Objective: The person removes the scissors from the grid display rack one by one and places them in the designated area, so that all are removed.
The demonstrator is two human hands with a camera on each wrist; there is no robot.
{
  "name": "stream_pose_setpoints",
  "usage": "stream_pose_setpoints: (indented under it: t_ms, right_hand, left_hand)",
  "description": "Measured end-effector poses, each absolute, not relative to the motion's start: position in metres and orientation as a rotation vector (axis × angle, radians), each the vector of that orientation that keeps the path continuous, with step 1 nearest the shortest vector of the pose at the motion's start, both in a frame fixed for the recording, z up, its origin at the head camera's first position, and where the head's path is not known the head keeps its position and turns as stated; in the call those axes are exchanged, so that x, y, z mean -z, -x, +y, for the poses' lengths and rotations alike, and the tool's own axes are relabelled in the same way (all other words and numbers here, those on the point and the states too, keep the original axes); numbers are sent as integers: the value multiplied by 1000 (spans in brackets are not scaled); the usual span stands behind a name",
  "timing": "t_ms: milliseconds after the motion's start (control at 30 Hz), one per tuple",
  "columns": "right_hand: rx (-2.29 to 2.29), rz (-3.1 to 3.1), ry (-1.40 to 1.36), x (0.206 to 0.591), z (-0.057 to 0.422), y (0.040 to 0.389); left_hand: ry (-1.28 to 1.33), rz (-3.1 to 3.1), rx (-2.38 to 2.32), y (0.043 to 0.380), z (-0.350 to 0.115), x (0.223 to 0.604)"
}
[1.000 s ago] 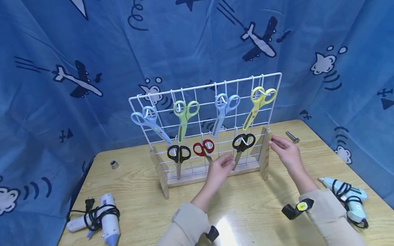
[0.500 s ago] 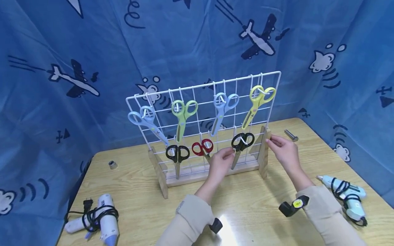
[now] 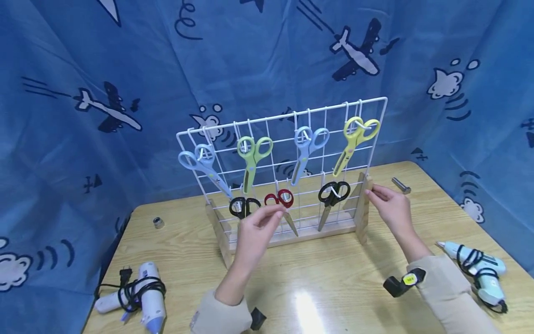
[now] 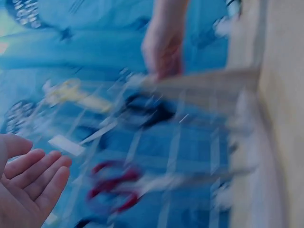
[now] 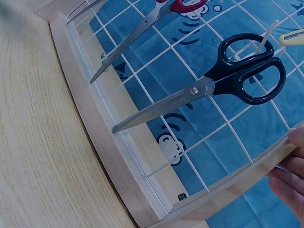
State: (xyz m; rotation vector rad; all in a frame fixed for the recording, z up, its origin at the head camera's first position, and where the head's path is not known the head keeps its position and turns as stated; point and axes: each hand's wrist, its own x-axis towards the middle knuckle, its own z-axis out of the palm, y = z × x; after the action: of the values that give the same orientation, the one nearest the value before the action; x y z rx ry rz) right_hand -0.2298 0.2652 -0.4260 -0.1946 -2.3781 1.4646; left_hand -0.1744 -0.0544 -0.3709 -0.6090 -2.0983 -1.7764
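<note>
"While the right hand (image 3: 390, 208) pinches the rack's pale wooden leg (image 3: 362, 219), what does the left hand (image 3: 255, 234) hold?"

"Nothing: fingers loosely bent, it hovers near red-looped steel scissors (image 3: 290, 223) hanging on white wire grid (image 3: 281, 116)."

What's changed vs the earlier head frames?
Left hand moved left, from beside the right-hand black scissors to in front of the left-hand black scissors, now partly covering them; the blade of the red scissors is uncovered. No item picked up.
Same: right hand on the wooden post; all scissors hanging.
</note>
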Motion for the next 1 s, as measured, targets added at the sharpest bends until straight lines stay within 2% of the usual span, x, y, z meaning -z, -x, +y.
stream_pose_setpoints:
  t_ms: [200, 233, 300, 433, 633, 700, 933, 1000]
  right_hand:
    - [-1275, -2353, 253, 521, 314, 289]
    - [-1256, -2342, 253, 529, 317, 294]
    - [-1238, -2345, 258, 535, 320, 297]
    - [-1374, -2347, 247, 512, 312, 281]
    - [-1561, -2335, 236, 466, 290, 252]
    - [-1533, -2344, 250, 458, 285, 247]
    - [-1361, -2460, 164, 396, 252, 209]
    - [-1369, -2467, 180, 392, 249, 207]
  left_hand:
    - [566, -1880, 1722, 188, -110, 357]
    - [503, -1893, 1709, 178, -115, 336]
    - [426, -1852, 1693, 182, -126, 332]
    - [245, -1825, 1647, 182, -137, 319]
    - [201, -1736, 1835, 195, -144, 315]
    - [208, -1695, 1933, 197, -144, 312]
    - [151, -1703, 2124, 200, -142, 301]
    - [132, -1709, 2132, 205, -142, 303]
